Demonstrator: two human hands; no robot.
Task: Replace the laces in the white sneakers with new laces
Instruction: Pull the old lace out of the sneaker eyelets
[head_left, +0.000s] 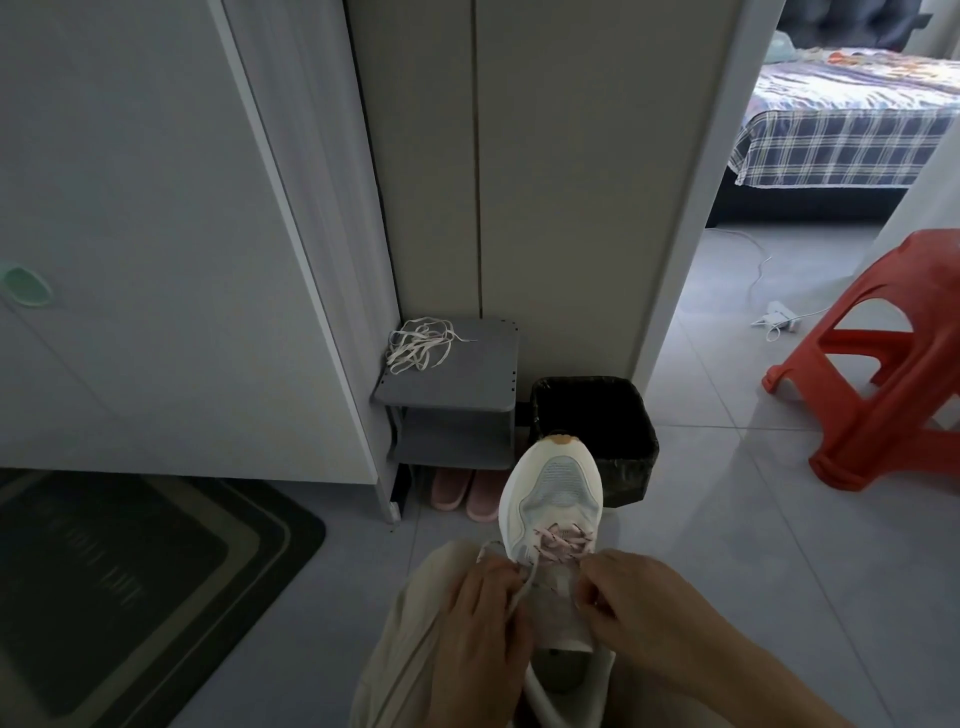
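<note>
The sneaker rests on the person's knee, toe pointing away, partly threaded with a pink lace. At its left side the left hand pinches a lace end. At its right side the right hand pinches the other end. Beyond the sneaker's toe stands a bin, and left of that a pile of loose laces lies on a grey shelf.

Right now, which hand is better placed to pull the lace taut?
Probably left. The left hand pinches the loose lace beside the sneaker; the right hand curls at the eyelets, no lace visibly in it.
</note>
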